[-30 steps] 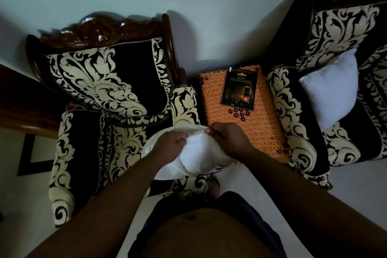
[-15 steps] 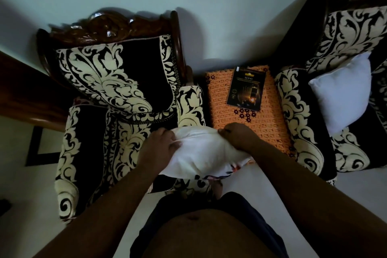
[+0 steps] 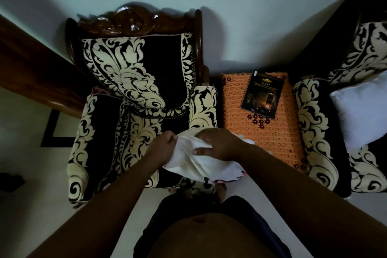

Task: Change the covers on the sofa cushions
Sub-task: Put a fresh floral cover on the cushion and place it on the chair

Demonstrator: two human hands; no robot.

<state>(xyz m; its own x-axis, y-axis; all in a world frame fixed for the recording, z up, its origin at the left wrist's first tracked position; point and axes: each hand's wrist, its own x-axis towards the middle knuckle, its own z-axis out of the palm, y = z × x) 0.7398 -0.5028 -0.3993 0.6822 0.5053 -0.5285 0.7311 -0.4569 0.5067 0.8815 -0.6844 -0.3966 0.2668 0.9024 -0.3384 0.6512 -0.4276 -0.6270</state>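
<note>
Left hand [image 3: 165,148] pinches cover [image 3: 194,161] edge; right hand [image 3: 217,144] lies over it, fingers gripping cloth. Cover hangs above chair [image 3: 134,98] seat's front right corner. Bare pillow [image 3: 362,109] on second chair [image 3: 314,132]: stripped, not yet recovered. Judgement: early-middle, dressing left.

right sofa [image 3: 326,132] cropped, packet [image 3: 262,94] print illegible
</note>
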